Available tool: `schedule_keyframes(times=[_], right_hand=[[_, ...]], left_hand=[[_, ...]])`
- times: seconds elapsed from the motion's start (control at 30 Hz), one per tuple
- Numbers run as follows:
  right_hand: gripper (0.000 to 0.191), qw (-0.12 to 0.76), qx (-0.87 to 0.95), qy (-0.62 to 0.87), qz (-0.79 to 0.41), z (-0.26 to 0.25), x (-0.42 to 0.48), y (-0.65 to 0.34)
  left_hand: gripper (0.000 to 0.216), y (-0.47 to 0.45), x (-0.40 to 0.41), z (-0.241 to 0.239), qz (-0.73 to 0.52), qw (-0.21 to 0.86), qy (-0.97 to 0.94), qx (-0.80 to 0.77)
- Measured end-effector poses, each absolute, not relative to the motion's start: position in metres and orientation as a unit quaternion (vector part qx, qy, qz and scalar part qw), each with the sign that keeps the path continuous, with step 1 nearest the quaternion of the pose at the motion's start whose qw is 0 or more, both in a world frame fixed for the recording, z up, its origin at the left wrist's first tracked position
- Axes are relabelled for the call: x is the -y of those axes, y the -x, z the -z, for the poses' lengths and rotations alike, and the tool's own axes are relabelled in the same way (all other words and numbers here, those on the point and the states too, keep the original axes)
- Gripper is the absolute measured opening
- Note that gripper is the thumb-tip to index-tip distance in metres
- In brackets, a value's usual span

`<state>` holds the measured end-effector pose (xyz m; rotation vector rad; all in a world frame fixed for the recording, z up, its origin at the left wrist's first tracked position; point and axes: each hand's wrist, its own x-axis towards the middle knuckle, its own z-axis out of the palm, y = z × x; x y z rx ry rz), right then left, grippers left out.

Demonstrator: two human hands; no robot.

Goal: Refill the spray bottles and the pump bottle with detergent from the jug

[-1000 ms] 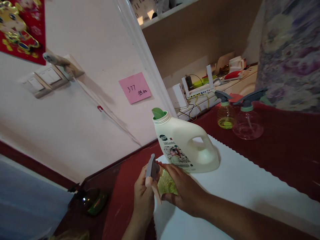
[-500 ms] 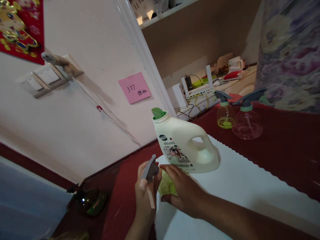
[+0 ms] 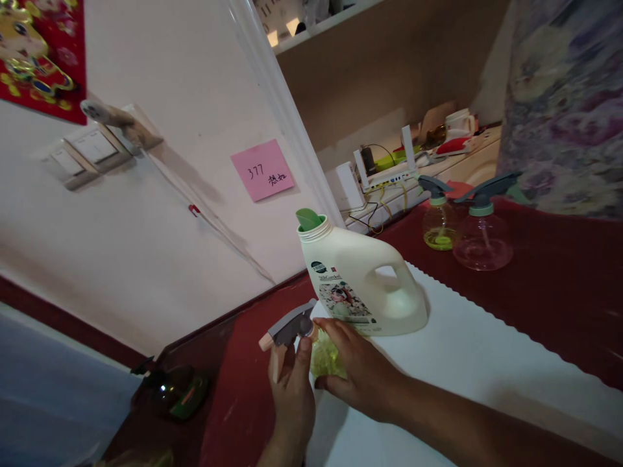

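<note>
My left hand (image 3: 296, 383) grips the grey and peach spray head (image 3: 291, 327), its thumb near the neck. The spray bottle (image 3: 326, 355) below that head is clear and yellow-green, tipped so its head points left. Around the bottle's body my right hand (image 3: 357, 360) is closed, the thumb on the near side. Just behind both hands stands a cream detergent jug (image 3: 360, 279), upright and uncapped, with a green spout in its mouth. The left hand's far fingers are partly hidden behind the spray head.
Two more spray bottles, one yellowish (image 3: 439, 224) and one pink (image 3: 483, 240), stand at the back right. A white mat (image 3: 467, 363) lies on the dark red table (image 3: 545, 285). Low on the left is a dark bottle (image 3: 180, 392). A white router (image 3: 389, 176) sits behind.
The spray head has turned, so its nozzle now points left instead of toward me. My left hand has shifted its grip, thumb now near the neck. The right hand stays almost still.
</note>
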<state>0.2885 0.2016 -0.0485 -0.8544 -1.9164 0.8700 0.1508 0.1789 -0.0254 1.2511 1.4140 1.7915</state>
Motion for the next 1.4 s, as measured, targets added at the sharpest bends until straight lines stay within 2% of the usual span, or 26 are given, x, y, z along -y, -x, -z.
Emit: schedule_keyframes(times=[0.23,0.33,0.53,0.73,0.83,1.1,1.27,1.33,1.4], right_hand=[[0.084,0.431,0.77,0.323,-0.343,0.044,-0.201,-0.289],[0.083,0.432,0.768,0.324,-0.344,0.045,-0.202,-0.288],[0.085,0.429,0.768,0.328,-0.344,0.049,-0.201,-0.289],[0.085,0.436,0.763,0.33,-0.344,0.046,-0.202,-0.288],[0.087,0.438,0.763,0.33,-0.343,0.047,-0.203,-0.288],[0.089,0.447,0.763,0.318,-0.342,0.044,-0.199,-0.288],[0.09,0.429,0.777,0.33,-0.321,0.04,-0.203,-0.298],[0.084,0.422,0.791,0.333,-0.294,0.03,-0.206,-0.308],[0.068,0.444,0.798,0.326,-0.244,0.013,-0.208,-0.319]], left_hand=[[0.063,-0.159,-0.18,0.025,-0.652,0.305,-0.459,-0.52],[0.057,-0.164,-0.179,0.017,-0.653,0.307,-0.443,-0.531],[0.042,-0.163,-0.18,0.022,-0.652,0.392,-0.441,-0.477],[0.044,-0.163,-0.177,0.02,-0.651,0.41,-0.451,-0.452],[0.047,-0.165,-0.179,0.014,-0.675,0.391,-0.439,-0.446],[0.035,-0.162,-0.18,0.014,-0.655,0.318,-0.48,-0.49],[0.033,-0.16,-0.183,0.019,-0.644,0.337,-0.495,-0.476],[0.035,-0.162,-0.184,0.02,-0.648,0.329,-0.501,-0.47],[0.035,-0.164,-0.184,0.019,-0.647,0.315,-0.515,-0.467]])
